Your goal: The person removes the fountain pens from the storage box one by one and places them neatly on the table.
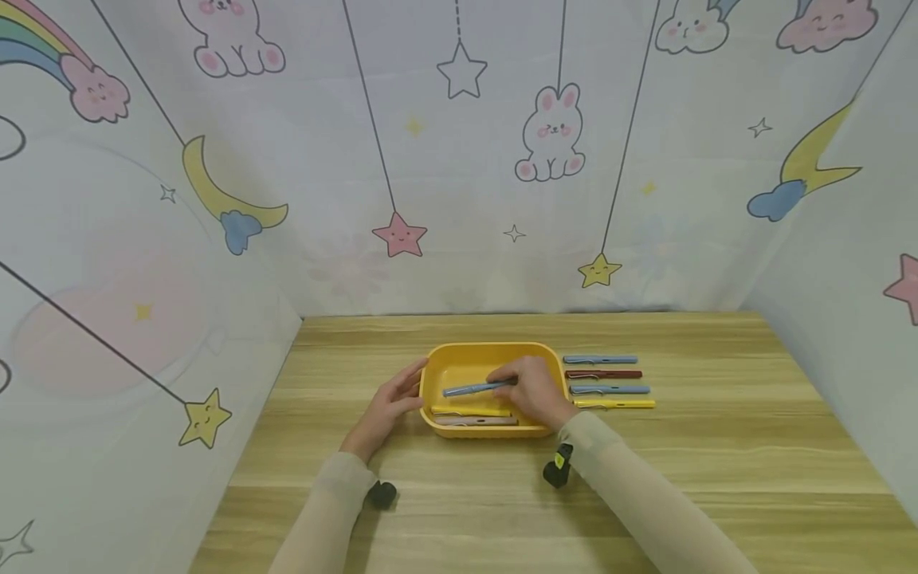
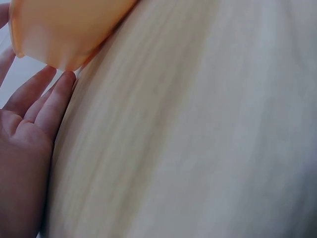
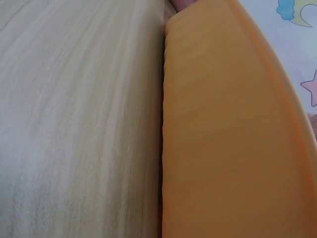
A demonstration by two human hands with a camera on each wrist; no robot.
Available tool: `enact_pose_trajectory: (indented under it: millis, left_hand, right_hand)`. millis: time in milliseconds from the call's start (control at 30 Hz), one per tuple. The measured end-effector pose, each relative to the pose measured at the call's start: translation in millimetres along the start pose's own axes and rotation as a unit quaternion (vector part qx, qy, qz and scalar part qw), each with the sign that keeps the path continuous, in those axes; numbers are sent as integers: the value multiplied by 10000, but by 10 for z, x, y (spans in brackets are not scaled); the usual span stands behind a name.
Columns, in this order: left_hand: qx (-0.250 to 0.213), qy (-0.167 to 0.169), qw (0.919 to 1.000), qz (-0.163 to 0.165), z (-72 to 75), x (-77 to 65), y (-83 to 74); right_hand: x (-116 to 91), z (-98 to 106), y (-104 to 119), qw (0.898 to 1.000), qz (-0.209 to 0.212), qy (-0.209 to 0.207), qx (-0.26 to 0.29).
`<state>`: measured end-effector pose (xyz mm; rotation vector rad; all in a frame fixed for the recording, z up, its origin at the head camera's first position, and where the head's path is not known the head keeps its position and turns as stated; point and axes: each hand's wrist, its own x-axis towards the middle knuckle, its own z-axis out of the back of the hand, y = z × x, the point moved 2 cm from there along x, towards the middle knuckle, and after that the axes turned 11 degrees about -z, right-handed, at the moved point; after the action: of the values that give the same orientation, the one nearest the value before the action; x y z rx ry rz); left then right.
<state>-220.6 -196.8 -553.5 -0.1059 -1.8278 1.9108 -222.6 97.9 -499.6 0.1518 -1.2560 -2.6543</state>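
Note:
A yellow plastic basket [image 1: 495,431] stands on the wooden table. My left hand [image 1: 387,410] touches its left end with fairly straight fingers; in the left wrist view the fingertips [image 2: 63,82] meet the basket's wall [image 2: 59,29]. Over the basket's inside, my right hand [image 1: 534,391] pinches a blue pen [image 1: 466,390], whose free end points left. Below it, a yellow pen [image 1: 469,411] and a pale pinkish pen [image 1: 476,421] lie along the basket's near side. The right wrist view shows mainly the basket's outer wall [image 3: 233,129]; the right fingers are hidden there.
Right of the basket, several pens lie in a column: a blue pen [image 1: 601,359], a dark red pen [image 1: 605,374], another blue pen [image 1: 610,390] and a yellow pen [image 1: 614,404]. A patterned curtain [image 1: 473,191] hangs behind the table [image 1: 459,510] and along its sides.

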Motion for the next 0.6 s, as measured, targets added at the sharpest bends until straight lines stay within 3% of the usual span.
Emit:
enact_pose_trajectory:
  millis: [200, 600]
  left_hand:
    - [-11, 38, 10000, -31, -2, -7, 3]
    - [-57, 15, 10000, 1, 5, -2, 23]
  right_hand:
    - [-11, 43, 9, 9989, -297, -110, 353]
    - [-96, 195, 90, 9989, -36, -218, 414]
